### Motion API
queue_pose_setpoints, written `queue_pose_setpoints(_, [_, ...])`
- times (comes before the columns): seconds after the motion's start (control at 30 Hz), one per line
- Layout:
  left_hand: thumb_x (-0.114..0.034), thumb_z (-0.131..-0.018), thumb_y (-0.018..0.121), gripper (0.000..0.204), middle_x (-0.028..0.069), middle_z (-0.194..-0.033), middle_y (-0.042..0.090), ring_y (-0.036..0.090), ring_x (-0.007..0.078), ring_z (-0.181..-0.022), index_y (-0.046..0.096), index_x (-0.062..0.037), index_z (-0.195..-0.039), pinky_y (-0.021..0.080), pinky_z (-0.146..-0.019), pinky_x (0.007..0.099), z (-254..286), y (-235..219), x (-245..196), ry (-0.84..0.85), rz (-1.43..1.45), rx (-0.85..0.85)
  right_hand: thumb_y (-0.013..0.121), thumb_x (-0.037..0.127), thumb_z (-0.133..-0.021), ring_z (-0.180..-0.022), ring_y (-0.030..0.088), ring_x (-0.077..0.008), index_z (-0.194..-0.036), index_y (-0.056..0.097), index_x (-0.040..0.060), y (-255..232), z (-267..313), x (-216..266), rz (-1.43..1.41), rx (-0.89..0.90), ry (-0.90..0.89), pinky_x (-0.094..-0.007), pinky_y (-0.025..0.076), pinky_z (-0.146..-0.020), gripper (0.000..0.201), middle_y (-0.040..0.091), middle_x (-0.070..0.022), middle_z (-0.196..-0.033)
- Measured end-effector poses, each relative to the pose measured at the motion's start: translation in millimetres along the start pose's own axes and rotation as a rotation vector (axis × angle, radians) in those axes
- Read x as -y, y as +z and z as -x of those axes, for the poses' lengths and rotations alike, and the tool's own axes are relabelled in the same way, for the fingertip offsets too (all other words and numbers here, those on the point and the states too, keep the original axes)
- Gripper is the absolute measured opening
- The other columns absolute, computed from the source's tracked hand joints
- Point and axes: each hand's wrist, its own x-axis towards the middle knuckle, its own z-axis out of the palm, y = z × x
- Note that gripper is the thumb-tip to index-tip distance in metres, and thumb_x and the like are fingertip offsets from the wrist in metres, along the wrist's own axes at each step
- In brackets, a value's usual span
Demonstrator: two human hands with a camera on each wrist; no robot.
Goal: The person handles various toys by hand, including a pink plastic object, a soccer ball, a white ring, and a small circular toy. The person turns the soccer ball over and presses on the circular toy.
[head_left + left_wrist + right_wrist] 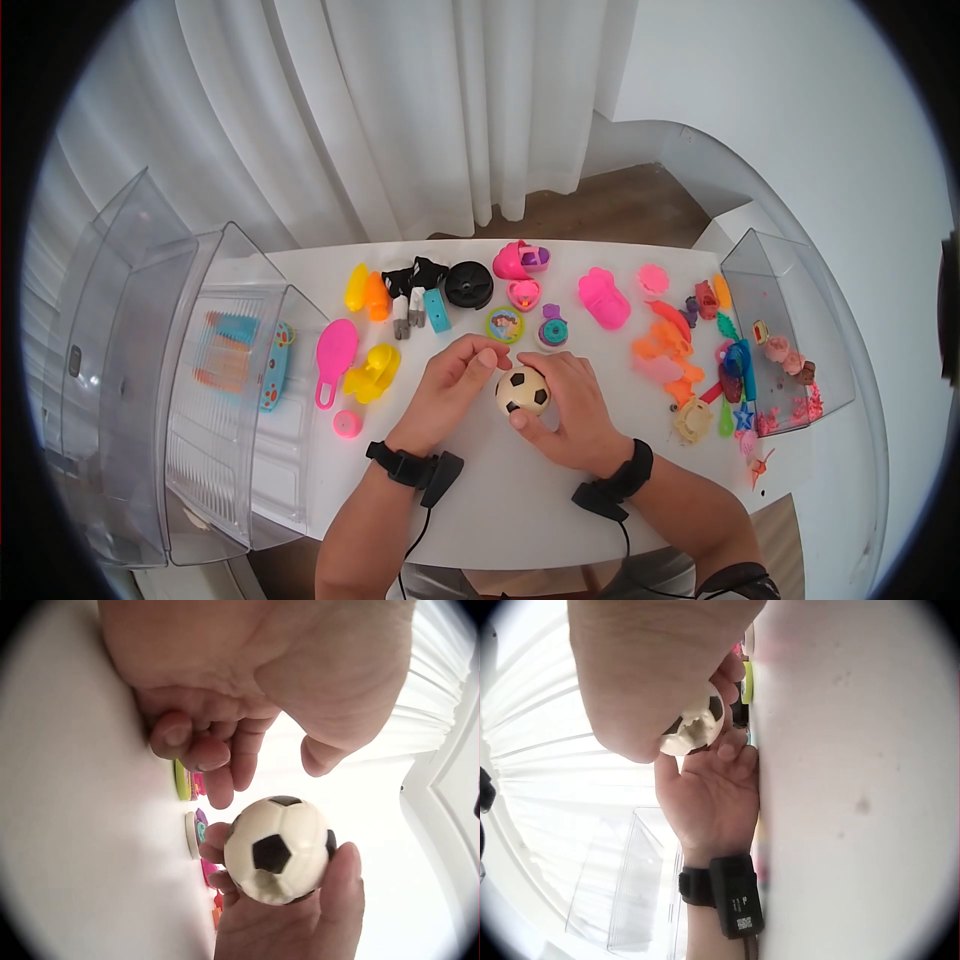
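A small cream toy soccer ball (523, 391) with black pentagons is gripped between the thumb and fingers of my right hand (580, 412), over the middle of the white table. A dented, torn patch shows on the ball (279, 851) in the left wrist view, and again in the right wrist view. My left hand (445, 388) is just left of the ball, palm turned towards it, fingers loosely bent and holding nothing. In the left wrist view a gap separates the left fingertips (220, 791) from the ball.
Beyond the hands lie a round green-rimmed toy (505, 324), a black round case (468, 285) and a pink slipper-shaped toy (604, 298). Left are a pink paddle (337, 350) and a clear bin (290, 440). Several small toys crowd beside a clear box (800, 290) at right.
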Motion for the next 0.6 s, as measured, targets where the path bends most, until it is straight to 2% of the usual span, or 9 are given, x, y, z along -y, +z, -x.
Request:
queue_pose_setpoints(0.07, [-0.037,-0.114,0.053,0.036,-0.0020,-0.109,0.070,0.046,0.0041,-0.082,0.067,-0.0063,-0.126,0.041,-0.076,0.0217,-0.2,-0.6,0.0,0.002,0.004,0.005,0.085,0.031,-0.083,-0.112,0.061,-0.0322,-0.141,0.055,0.0048,-0.9,-4.2,4.6,-0.025,-0.073,-0.065,-0.0449,0.044,-0.096,0.070,0.066,-0.0126,-0.123])
queue_pose_setpoints(0.13, [-0.036,-0.114,0.057,0.037,0.0024,-0.115,0.070,0.062,0.0106,-0.111,0.065,-0.0028,-0.127,0.049,-0.102,0.0287,0.1,-2.9,-0.2,-0.058,0.063,0.030,0.083,0.032,-0.085,-0.109,0.062,-0.0316,-0.140,0.056,0.0045,1.8,-5.0,3.7,0.019,-0.064,-0.085,-0.0445,0.044,-0.095,0.067,0.067,-0.0122,-0.122])
queue_pose_setpoints(0.17, [-0.036,-0.114,0.057,0.037,0.0024,-0.115,0.070,0.062,0.0106,-0.111,0.065,-0.0028,-0.127,0.049,-0.102,0.0287,0.1,-1.9,0.3,-0.058,0.064,0.030,0.082,0.033,-0.088,-0.107,0.063,-0.0311,-0.139,0.057,0.0042,3.1,-5.2,2.4,0.062,-0.055,-0.107,-0.0441,0.044,-0.094,0.064,0.068,-0.0118,-0.121])
queue_pose_setpoints(0.23, [-0.031,-0.114,0.054,0.031,-0.0013,-0.112,0.070,0.054,0.0046,-0.091,0.067,-0.0057,-0.127,0.044,-0.083,0.0211,0.5,0.8,1.4,-0.043,0.022,-0.004,0.077,0.036,-0.093,-0.103,0.064,-0.0311,-0.138,0.058,0.0036,4.3,-0.3,-4.0,0.011,-0.085,-0.065,-0.0435,0.045,-0.094,0.059,0.068,-0.0120,-0.119])
queue_pose_setpoints(0.37, [-0.024,-0.109,0.059,0.029,-0.0017,-0.119,0.068,0.057,0.0057,-0.098,0.066,-0.0054,-0.131,0.046,-0.086,0.0223,0.7,-1.9,-1.9,-0.056,0.039,0.045,0.060,0.045,-0.106,-0.093,0.065,-0.0320,-0.133,0.060,0.0020,0.0,0.2,-1.6,-0.144,-0.112,0.036,-0.0422,0.045,-0.091,0.051,0.070,-0.0138,-0.109])
queue_pose_setpoints(0.43, [-0.017,-0.100,0.068,0.040,-0.0026,-0.125,0.065,0.056,0.0066,-0.100,0.063,-0.0053,-0.138,0.046,-0.088,0.0246,1.0,-8.1,-2.1,-0.024,0.062,0.194,0.056,0.048,-0.108,-0.090,0.064,-0.0321,-0.129,0.061,0.0018,-0.1,0.1,-3.8,-0.162,-0.108,0.054,-0.0421,0.045,-0.088,0.051,0.070,-0.0144,-0.107])
queue_pose_setpoints(0.47, [-0.017,-0.100,0.068,0.040,-0.0026,-0.125,0.065,0.056,0.0066,-0.100,0.063,-0.0053,-0.138,0.046,-0.088,0.0246,1.6,-9.4,-3.0,-0.025,0.063,0.194,0.053,0.050,-0.110,-0.088,0.064,-0.0322,-0.126,0.062,0.0015,0.2,0.6,-5.0,-0.180,-0.104,0.069,-0.0419,0.046,-0.086,0.052,0.070,-0.0150,-0.104])
queue_pose_setpoints(0.53, [-0.012,-0.090,0.077,0.051,-0.0052,-0.114,0.063,0.052,0.0072,-0.094,0.063,-0.0063,-0.139,0.044,-0.084,0.0240,3.3,-9.9,-7.1,-0.105,0.088,0.230,0.053,0.051,-0.110,-0.087,0.064,-0.0321,-0.125,0.062,0.0016,1.5,1.9,-5.7,-0.218,-0.118,0.115,-0.0428,0.046,-0.084,0.052,0.070,-0.0152,-0.104])
queue_pose_setpoints(0.6, [-0.014,-0.088,0.081,0.057,-0.0053,-0.112,0.061,0.052,0.0072,-0.094,0.062,-0.0071,-0.140,0.043,-0.083,0.0237,3.9,-4.6,-13.5,-0.087,0.011,0.223,0.053,0.051,-0.110,-0.086,0.064,-0.0321,-0.124,0.061,0.0018,3.9,2.1,-7.7,-0.255,-0.133,0.161,-0.0436,0.047,-0.081,0.052,0.070,-0.0155,-0.103])
